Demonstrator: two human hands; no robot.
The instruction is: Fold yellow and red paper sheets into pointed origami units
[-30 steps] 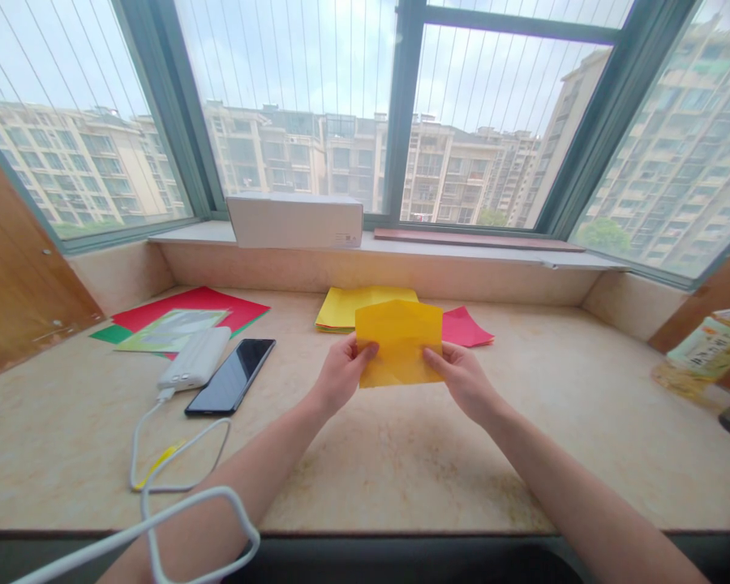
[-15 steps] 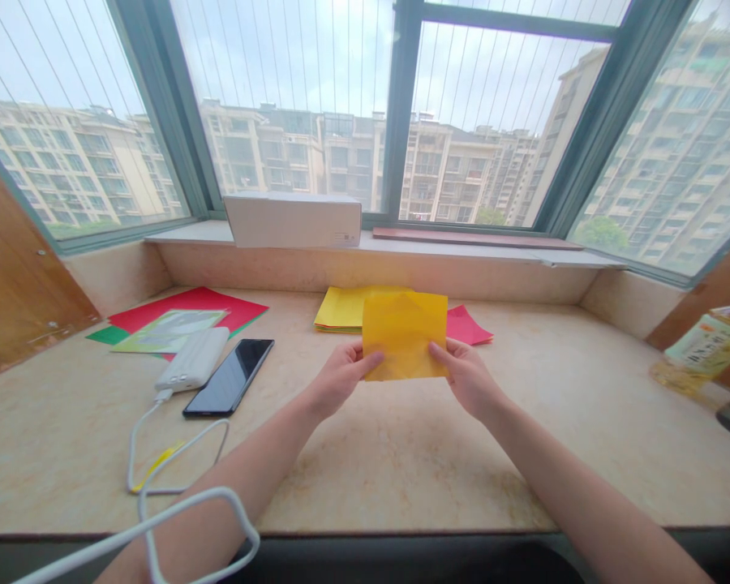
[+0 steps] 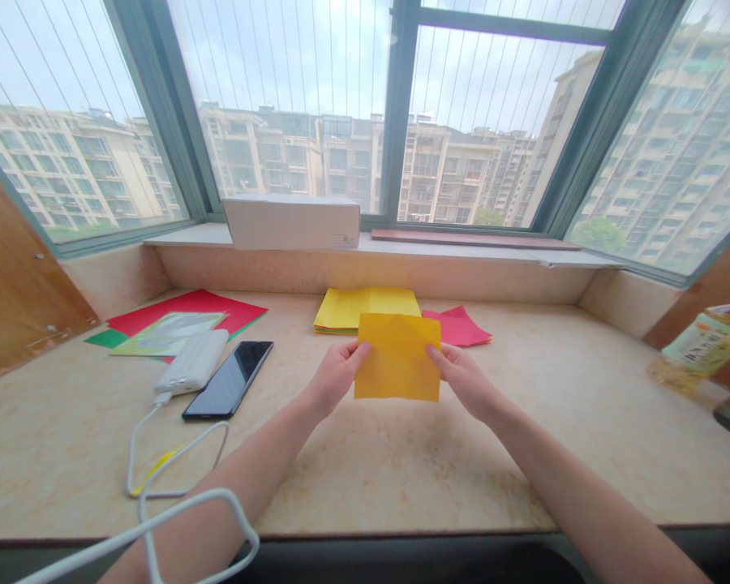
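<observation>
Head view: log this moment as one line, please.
left hand: grip on orange-yellow sheet | right hand: grip on same sheet, opposite edge | yellow stack: behind sheet | phone: lying on counter

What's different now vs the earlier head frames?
The orange-yellow sheet rose slightly, then came down below its first height, exposing more of the yellow paper stack. Left hand and right hand keep hold of its sides; nothing let go. Phone, power bank and white box stayed put.

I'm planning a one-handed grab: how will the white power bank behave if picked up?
The power bank is probably rigid; its smooth-looking shell may slip. The plugged-in cable will likely trail along, and the pale sheet partly beneath may shift.
</observation>
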